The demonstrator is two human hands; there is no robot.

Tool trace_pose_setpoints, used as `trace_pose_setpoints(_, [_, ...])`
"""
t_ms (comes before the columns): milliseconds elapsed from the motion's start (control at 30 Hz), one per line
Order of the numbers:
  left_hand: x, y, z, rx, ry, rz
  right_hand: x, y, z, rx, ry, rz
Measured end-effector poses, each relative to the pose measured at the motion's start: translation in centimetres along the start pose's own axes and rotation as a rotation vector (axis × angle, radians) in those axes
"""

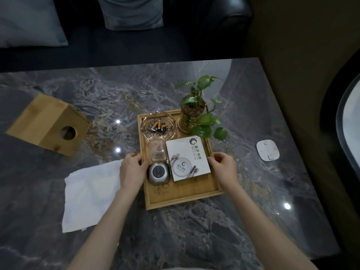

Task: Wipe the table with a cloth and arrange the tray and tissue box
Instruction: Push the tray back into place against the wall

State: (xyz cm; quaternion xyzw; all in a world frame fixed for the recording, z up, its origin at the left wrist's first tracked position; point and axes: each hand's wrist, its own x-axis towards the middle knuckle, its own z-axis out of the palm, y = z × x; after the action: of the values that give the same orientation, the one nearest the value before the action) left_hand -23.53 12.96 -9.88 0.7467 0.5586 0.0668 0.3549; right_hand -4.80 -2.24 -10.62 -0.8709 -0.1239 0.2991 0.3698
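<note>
Item: wooden tray (181, 193), centre table (214, 230), long axis near-to-far, I grip its side rims between left hand (132, 168) and right hand (224, 166); cloth (89, 197) left, tissue box (48, 123) far-left.

The wooden tray (181, 197) serves as the reference. Its left rim is partly covered by the left hand (132, 170), and its right rim by the right hand (224, 167); fingertip contact under both rims is not visible. The white cloth (89, 197), left of the tray, is partly hidden under the left forearm. The card (188, 158) on the tray carries print too small to read. Both forearms are cut off by the bottom edge.
</note>
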Motion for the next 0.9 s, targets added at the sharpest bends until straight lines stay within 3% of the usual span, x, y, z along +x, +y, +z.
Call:
trace_pose_setpoints(100, [-0.2, 0.4, -0.2, -0.014, -0.004, 0.006, 0.2, -0.1, 0.5, 0.094, -0.007, 0.061])
trace_pose_setpoints(500, [-2.0, 2.2, 0.1, -0.178, 0.056, 0.03, -0.5, 1.2, 0.1, 0.054, 0.112, -0.077])
trace_pose_setpoints(900, [-4.4, 8.9, 5.3, -0.228, 0.048, 0.113, 1.0, 3.1, -9.8, -0.01, 0.193, -0.196])
